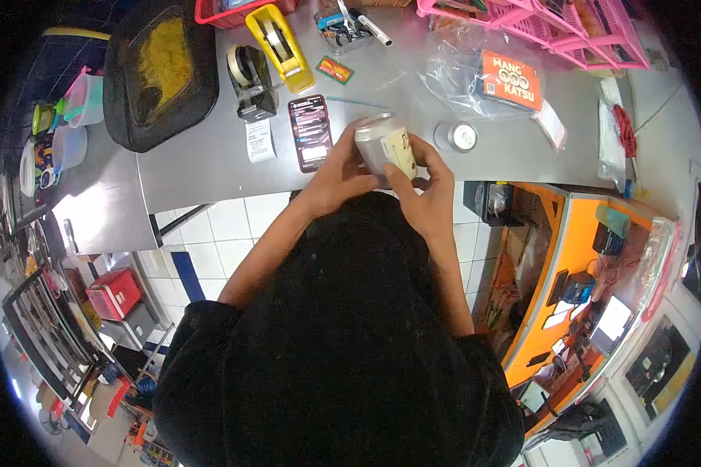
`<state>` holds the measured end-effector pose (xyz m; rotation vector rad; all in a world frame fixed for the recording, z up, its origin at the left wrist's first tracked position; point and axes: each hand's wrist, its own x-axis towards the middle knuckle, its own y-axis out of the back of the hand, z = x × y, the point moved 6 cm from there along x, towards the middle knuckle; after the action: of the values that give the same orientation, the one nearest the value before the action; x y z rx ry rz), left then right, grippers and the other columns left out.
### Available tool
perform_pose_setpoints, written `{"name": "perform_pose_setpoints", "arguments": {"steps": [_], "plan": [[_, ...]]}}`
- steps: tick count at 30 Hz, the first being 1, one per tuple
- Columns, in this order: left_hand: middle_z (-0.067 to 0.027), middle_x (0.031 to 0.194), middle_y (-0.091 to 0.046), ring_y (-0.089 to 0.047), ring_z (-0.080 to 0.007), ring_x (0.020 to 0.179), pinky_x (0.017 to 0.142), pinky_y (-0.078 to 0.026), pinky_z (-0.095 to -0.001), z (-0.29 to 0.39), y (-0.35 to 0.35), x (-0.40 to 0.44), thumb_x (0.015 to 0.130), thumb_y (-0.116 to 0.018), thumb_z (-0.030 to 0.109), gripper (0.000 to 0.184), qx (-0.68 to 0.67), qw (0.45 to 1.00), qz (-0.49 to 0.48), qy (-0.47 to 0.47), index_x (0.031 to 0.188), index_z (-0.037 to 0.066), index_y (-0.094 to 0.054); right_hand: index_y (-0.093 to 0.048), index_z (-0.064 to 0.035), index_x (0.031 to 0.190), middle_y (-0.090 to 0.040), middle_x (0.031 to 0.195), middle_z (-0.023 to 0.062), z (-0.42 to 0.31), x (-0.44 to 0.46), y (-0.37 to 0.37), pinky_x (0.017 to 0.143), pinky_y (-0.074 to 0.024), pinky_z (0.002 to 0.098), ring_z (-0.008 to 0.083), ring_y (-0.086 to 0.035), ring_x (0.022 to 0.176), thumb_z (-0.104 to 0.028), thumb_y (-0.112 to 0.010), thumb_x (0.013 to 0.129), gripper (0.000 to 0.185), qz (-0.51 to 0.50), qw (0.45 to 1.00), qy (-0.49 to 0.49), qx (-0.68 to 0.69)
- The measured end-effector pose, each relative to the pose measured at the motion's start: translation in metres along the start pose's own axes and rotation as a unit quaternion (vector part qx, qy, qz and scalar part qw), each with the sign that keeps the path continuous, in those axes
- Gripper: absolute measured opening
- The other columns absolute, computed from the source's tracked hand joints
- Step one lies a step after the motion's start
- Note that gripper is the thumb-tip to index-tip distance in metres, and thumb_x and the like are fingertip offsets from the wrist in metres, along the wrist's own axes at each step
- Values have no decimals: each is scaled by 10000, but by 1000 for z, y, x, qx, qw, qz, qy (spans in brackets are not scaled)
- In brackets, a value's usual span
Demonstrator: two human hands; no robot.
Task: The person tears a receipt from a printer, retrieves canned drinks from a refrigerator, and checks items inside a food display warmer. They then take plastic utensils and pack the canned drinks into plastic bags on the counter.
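Looking down from the head camera, both hands are wrapped around a pale, cup-shaped container with a cream printed label [385, 146], held up at the near edge of the grey metal table [199, 167]. The left hand [343, 171] is curled along its left side with the thumb underneath, and the right hand [424, 183] grips the labelled side, fingers bent behind and thumb pressed on the front. So the container's pinched between the two, tilted a bit.

Just left of it there's a dark phone with a lit screen full of text [311, 134], lying flat, and past that a white printed paper slip [260, 141] sticking out by a black tape dispenser [251, 82]. A yellow tape dispenser [280, 48] sits beside that one (yep, two of them). Right of the hands, a small silver can with a round top [460, 138] is on the table. Farther back are a small green and red packet [334, 70] and a crumpled clear plastic bag [456, 74] next to an orange card reading "MANG KATSU" [512, 80].
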<state>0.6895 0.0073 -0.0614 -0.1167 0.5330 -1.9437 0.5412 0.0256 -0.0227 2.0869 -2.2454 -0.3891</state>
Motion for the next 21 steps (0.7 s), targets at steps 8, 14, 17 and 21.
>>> {"name": "perform_pose_setpoints", "arguments": {"steps": [8,14,17,21], "plan": [[-214,1277,-520,-534,-326,1241,1055,-416,-409,20,-21,-3,785,-740,111,844,284,955,44,-73,1449,-7,-232,-621,72,1240,-705,1073,122,30,1,2,802,-537,309,156,-653,958,-129,-710,879,422,-8,985,-102,140],[-227,1334,-479,-501,-319,1266,1064,-395,-406,23,-29,-3,782,-783,161,881,309,949,28,-56,1442,-37,-235,-622,96,1237,-713,1033,140,34,-1,6,753,-537,275,136,-660,863,-134,-704,893,422,-11,976,-118,183],[-232,1329,-477,-498,-328,1266,1080,-377,-407,23,-32,-4,772,-777,155,875,324,944,31,-63,1433,-47,-241,-623,104,1233,-718,1009,142,36,-1,8,746,-540,275,133,-663,854,-136,-709,891,426,-16,973,-134,189],[-237,1328,-475,-496,-335,1271,1081,-378,-411,21,-34,-3,761,-774,147,874,326,942,25,-75,1431,-41,-245,-625,101,1235,-723,985,133,33,-4,10,739,-540,272,128,-663,841,-140,-712,889,430,-7,968,-124,220]]}}
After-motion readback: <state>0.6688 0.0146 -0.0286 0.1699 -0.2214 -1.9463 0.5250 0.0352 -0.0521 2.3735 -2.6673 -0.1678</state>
